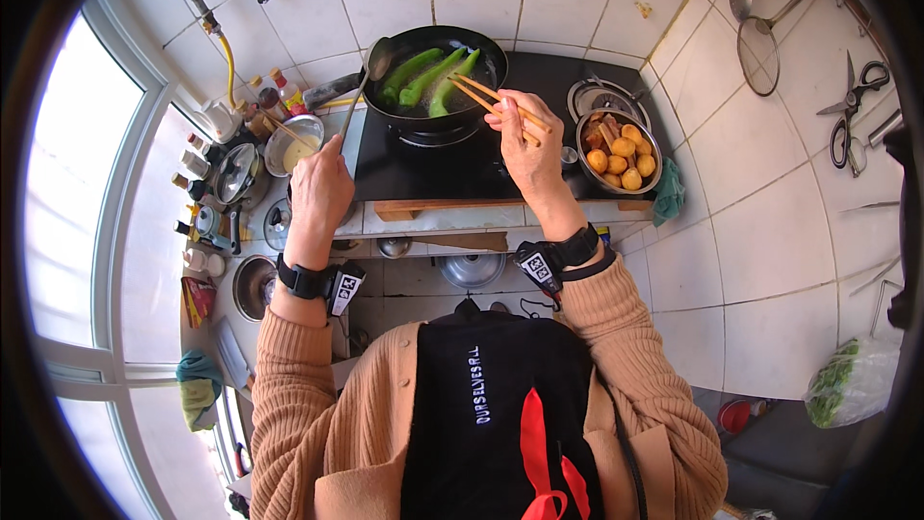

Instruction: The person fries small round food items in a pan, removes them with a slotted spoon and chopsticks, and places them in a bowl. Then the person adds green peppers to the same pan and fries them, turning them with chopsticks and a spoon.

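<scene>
Several long green peppers [427,79] lie in oil in a black wok [498,50] on the dark stovetop. My right hand [529,137] holds a pair of wooden chopsticks [476,92], whose tips are at the rightmost pepper. A long-handled metal ladle [378,61] is gripped in my left hand [322,184], its bowl at the wok's left rim. The wok's handle [332,92] points left, beyond the ladle's shaft. Just past my left hand stands a metal bowl [315,124] of pale batter-like liquid with a chopstick or similar thin stick across it.
Right of the wok, a metal bowl [619,188] holds round golden food and brown pieces, with a metal lid [577,94] behind it. Sauce bottles [287,92], a lidded pot [237,173] and a steel bowl [249,289] crowd the left counter. A green cloth [670,191] hangs at the stove's right.
</scene>
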Demonstrator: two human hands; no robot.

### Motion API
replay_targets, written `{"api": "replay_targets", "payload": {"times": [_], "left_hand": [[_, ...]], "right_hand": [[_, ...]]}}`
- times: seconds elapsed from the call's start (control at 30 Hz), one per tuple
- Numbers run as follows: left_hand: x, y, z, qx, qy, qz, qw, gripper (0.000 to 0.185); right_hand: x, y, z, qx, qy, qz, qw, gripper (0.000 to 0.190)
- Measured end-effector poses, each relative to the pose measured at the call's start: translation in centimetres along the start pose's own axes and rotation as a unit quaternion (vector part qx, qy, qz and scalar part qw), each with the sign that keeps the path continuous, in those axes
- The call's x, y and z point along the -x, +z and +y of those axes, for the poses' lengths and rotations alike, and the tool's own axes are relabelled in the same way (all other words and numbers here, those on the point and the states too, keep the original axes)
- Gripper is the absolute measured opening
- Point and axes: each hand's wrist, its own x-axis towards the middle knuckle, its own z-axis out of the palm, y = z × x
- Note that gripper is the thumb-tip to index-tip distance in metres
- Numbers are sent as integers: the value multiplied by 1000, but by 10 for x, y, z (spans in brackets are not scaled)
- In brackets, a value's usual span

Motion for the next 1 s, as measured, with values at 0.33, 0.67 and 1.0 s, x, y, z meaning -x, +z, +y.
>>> {"api": "replay_targets", "payload": {"times": [0.33,0.67,1.0], "left_hand": [[-6,10,-5,-20,10,-20,1000,28],[-7,8,-2,-32,4,-17,999,29],[-2,2,7,-16,17,1,1000,31]], "right_hand": [[0,-1,5,-8,-5,13,1000,21],[0,-1,18,-10,25,23,999,23],[-7,-8,31,-7,33,48,998,19]]}}
